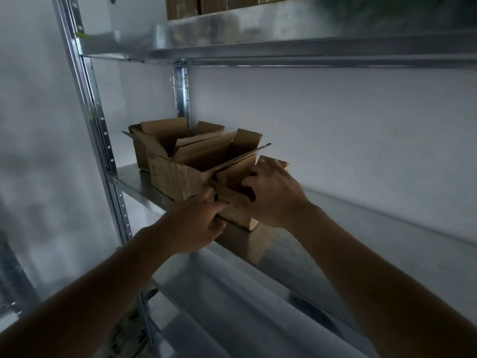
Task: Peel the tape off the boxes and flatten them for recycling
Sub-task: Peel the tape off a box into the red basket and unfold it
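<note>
Barely begun, I'd say: on the metal shelf, both hands, left hand and right hand, curl round the small box at the shelf's front edge, while two open boxes behind it stand unflattened

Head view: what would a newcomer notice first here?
Both hands grip a small cardboard box at the metal shelf's front edge: left hand on its near flap, right hand over its top. Behind it stand two larger open boxes.
</note>
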Available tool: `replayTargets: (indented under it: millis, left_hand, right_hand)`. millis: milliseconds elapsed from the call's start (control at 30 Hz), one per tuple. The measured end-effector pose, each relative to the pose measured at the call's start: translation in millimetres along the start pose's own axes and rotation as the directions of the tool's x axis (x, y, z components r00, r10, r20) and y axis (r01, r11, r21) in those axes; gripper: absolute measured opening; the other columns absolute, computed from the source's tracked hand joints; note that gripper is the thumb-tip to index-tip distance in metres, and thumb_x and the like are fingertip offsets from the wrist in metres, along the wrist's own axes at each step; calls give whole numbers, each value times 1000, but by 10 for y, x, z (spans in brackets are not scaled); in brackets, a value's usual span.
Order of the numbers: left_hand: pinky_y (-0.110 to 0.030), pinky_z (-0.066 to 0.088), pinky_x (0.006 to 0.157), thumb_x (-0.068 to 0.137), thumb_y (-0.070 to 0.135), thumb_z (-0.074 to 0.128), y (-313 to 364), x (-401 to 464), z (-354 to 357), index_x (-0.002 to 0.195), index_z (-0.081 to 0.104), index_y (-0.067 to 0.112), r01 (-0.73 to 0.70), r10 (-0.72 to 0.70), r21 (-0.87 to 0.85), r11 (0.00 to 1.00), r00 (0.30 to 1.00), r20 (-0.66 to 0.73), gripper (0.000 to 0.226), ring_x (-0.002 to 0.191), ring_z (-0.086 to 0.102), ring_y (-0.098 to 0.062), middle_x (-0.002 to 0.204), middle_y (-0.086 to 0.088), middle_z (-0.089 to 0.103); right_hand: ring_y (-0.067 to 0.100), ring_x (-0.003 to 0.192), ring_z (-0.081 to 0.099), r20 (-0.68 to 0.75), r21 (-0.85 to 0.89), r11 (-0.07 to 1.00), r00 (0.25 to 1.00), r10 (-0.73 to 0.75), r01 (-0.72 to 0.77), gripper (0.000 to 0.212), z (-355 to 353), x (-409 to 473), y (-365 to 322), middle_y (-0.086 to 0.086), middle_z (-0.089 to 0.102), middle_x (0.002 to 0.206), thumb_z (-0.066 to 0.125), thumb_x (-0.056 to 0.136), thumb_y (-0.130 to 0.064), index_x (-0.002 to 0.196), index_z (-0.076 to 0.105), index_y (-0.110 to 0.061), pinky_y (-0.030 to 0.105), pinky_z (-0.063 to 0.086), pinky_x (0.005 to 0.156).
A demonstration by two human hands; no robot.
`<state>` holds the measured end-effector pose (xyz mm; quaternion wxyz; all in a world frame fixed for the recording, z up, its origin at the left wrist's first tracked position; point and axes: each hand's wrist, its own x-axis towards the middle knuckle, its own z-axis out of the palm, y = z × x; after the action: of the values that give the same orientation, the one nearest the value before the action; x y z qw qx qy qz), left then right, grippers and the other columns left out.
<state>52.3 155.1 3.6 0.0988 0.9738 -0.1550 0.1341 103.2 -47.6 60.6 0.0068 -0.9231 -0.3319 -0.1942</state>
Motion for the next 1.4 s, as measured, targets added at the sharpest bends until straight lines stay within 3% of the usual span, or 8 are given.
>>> replayTargets:
  millis: [167,600,700,800,900,1000,1100,1400]
  left_hand:
    - [-35,52,99,103,41,54,-165,81,-2,131,60,26,-43,43,17,999,999,18,33,113,57,-10,143,4,45]
    - [-27,51,69,101,38,60,-228,342,288,96,60,27,-1,34,-216,976,988,153,11,82,64,-7,94,5,64]
    - [-42,57,94,102,43,60,-147,462,348,136,49,23,16,43,-377,926,988,149,42,106,67,-15,120,4,67]
    - [-51,53,102,101,51,56,81,557,296,159,10,45,97,24,-760,642,989,146,75,128,55,-23,157,2,41]
    - [-48,63,85,104,48,51,345,644,214,146,27,54,92,-52,-961,262,995,81,49,113,61,-19,152,-3,44]
    - [-56,57,94,104,59,45,569,708,195,136,36,54,-117,74,-915,387,993,-96,34,119,58,-17,136,14,52]
    - [-40,51,95,106,50,45,829,765,169,135,41,54,-297,246,-777,555,951,-188,30,127,52,-16,139,16,49]
    - [-37,55,99,100,38,63,1774,688,287,146,36,58,-543,545,-375,752,831,-109,57,125,55,-18,147,4,50]
  right_hand:
    - [22,120,59,258,-150,987,961,94,-56,44,68,107,-129,-8,67,108,51,96,-65,123,63,-32,45,38,115]
    - [31,107,65,39,123,908,916,400,-401,39,522,-302,-289,9,62,131,47,106,-17,142,49,-30,38,57,85]
    - [28,105,65,-66,309,811,840,539,-497,33,447,-471,-235,10,63,124,47,108,-15,137,56,-26,37,59,88]
    - [26,94,67,-77,539,644,729,680,-544,25,283,-615,-180,11,69,111,48,108,-17,127,64,-18,38,58,79]
    - [38,89,69,66,824,361,708,703,-436,21,132,-788,-150,18,71,103,54,106,-16,122,66,-10,44,57,71]
    - [33,98,75,278,957,-232,775,568,-174,43,-1,-998,-94,16,72,116,58,98,-58,131,62,-30,45,61,76]
    - [43,104,73,381,855,-514,753,537,-66,79,-33,-1168,84,23,72,119,45,77,-92,123,69,-33,59,59,86]
    - [32,107,69,446,893,-434,387,807,-124,87,-253,-1857,480,16,63,131,21,96,-80,154,41,-18,42,62,74]
